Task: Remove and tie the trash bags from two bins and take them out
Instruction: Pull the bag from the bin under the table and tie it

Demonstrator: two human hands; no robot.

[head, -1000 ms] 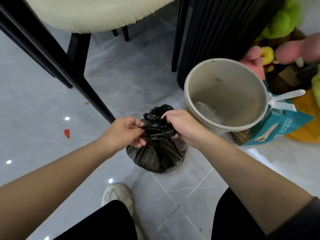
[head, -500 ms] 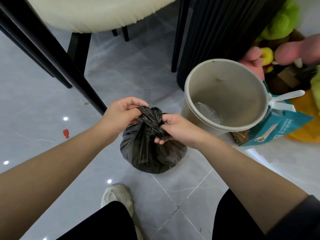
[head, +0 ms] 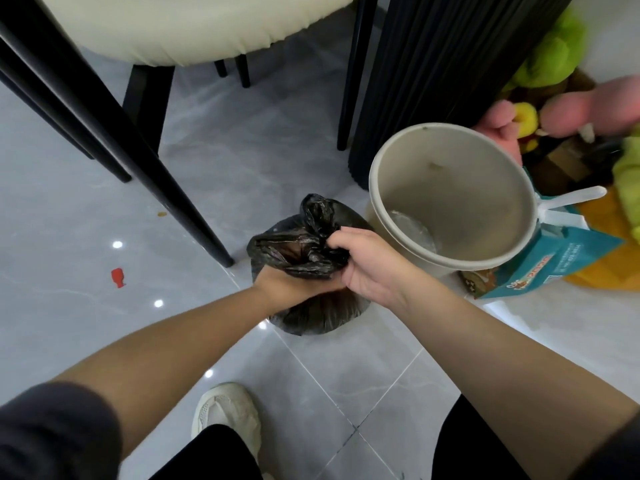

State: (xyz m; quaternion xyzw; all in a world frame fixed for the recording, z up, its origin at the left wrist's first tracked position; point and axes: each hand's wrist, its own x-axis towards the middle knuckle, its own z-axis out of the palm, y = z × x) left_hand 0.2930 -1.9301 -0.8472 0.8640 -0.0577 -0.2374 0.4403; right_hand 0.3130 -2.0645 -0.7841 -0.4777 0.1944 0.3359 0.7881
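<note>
A full black trash bag (head: 317, 315) sits on the grey tiled floor in the middle of the view. My left hand (head: 289, 284) is under the gathered neck, partly wrapped in black plastic. From the right, my right hand (head: 370, 261) pinches the twisted top, and a loose tail of the bag (head: 317, 211) sticks up behind it. Just right of the bag stands a beige round bin (head: 384, 188) with no liner in it; only a bit of clear film lies at its bottom.
Black chair legs (head: 173, 199) slant down left of the bag, under a cream seat (head: 194, 26). A black ribbed table base (head: 433, 64) rises behind the bin. Plush toys (head: 554, 57) and a teal box (head: 561, 265) crowd the right. My white shoe (head: 232, 414) is below.
My left hand has dropped from the top of the neck to beneath it, now wound in plastic. My right hand has shifted up onto the twisted top, and a tail now stands up.
</note>
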